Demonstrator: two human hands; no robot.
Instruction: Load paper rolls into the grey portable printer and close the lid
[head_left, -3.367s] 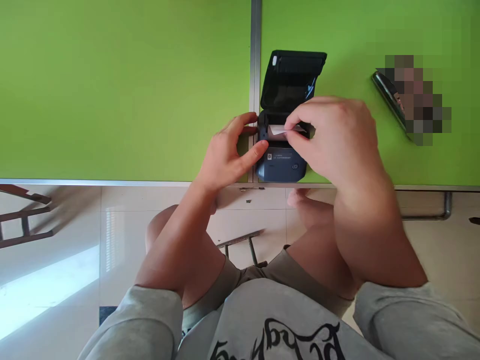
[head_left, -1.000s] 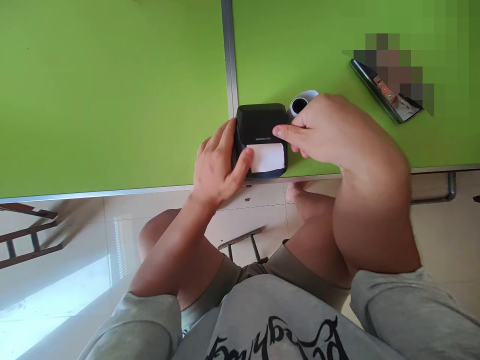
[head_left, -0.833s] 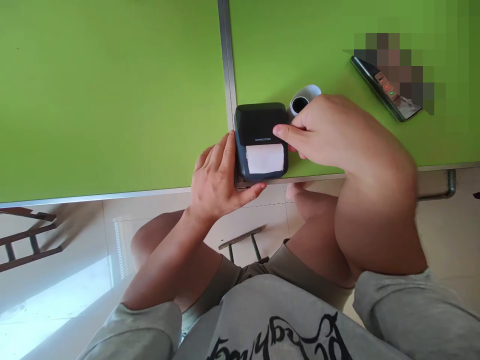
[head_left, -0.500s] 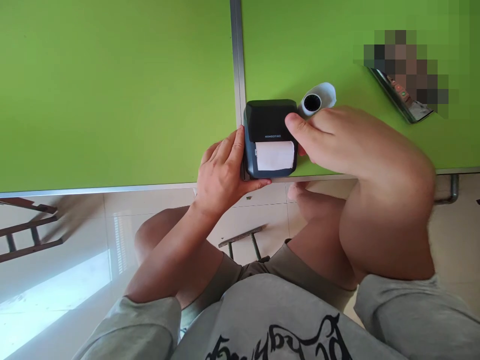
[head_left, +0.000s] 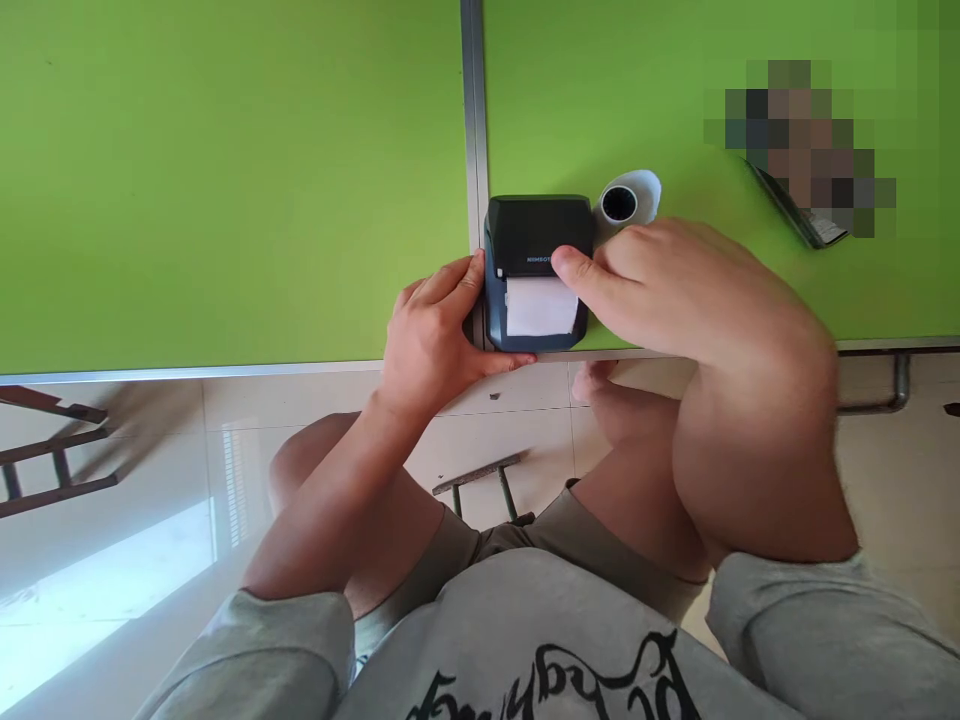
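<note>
Ur printer (head_left: 529, 266) sat at the table (head_left: 225, 200) edge. Ur left hand (head_left: 429, 332) was spread round its corner; ur right hand (head_left: 667, 285) had thumb on the lid (head_left: 536, 222), fingers hidden, so couldn't tell re grip. A lopsided press prob could've crimped the paper (head_left: 540, 307) tho.

Wearing a lt grey tee (head_left: 510, 600), loose cut, soft creases, w/ lg blk print (head_left: 555, 675) across the front: looping script-type strokes, thick + thin, running off the bottom of view, not spelling anything legible. Sporting wide sleeves (head_left: 292, 625) in the same grey, bagging + wrinkling, each showing a curved fold line, ending approx. at the elbows. Baring both forearms (head_left: 337, 500) below that, plus left hand (head_left: 431, 340) & right hand (head_left: 667, 285). Also wearing olive-brn shorts (head_left: 607, 545), plain, bunching darker mid-lap, stopping above the knees (head_left: 319, 445). Going barefoot, judging by right foot (head_left: 592, 380).
</note>
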